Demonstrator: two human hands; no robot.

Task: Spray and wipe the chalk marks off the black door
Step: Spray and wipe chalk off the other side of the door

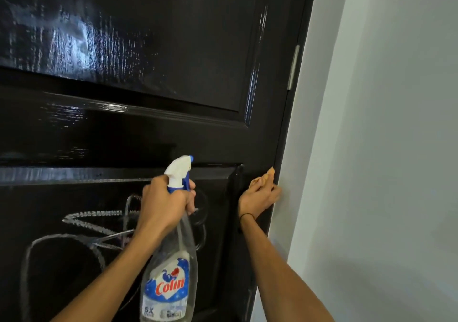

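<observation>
A glossy black panelled door [148,128] fills most of the view. White chalk marks [81,225] cover its lower panel, partly hidden behind my left arm. My left hand [166,205] grips the neck of a clear spray bottle [171,279] with a white and blue trigger head, its nozzle aimed at the door. My right hand [257,197] presses an orange cloth [266,176] against the door's right edge, level with the top of the lower panel. The upper panel shines with wet-looking streaks.
A pale grey wall [384,148] stands right of the door. A metal hinge [293,67] sits on the door's right edge, above my right hand.
</observation>
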